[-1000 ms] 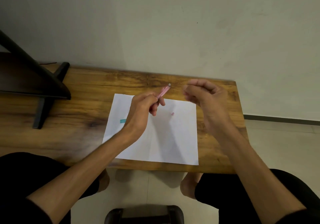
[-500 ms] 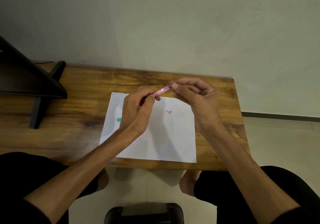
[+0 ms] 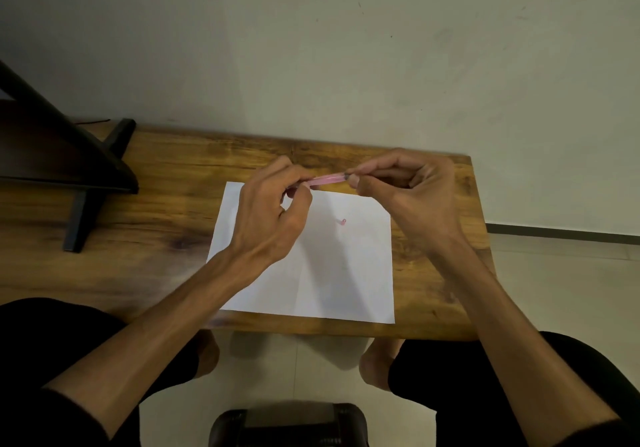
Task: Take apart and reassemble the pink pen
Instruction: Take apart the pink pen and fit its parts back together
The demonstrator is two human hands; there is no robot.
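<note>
The pink pen is held level above the far edge of a white sheet of paper. My left hand grips its left end with curled fingers. My right hand pinches its right end, where a dark tip shows, between thumb and forefinger. A small pink pen part lies loose on the paper below the pen. Most of the pen's left half is hidden inside my left hand.
The paper lies on a wooden table against a pale wall. A black stand occupies the table's left side. A dark stool sits on the floor between my knees.
My right hand came in from the right and took hold of the pen's right end. The pen has tilted closer to level. The teal bit on the paper is now hidden by my left arm.
</note>
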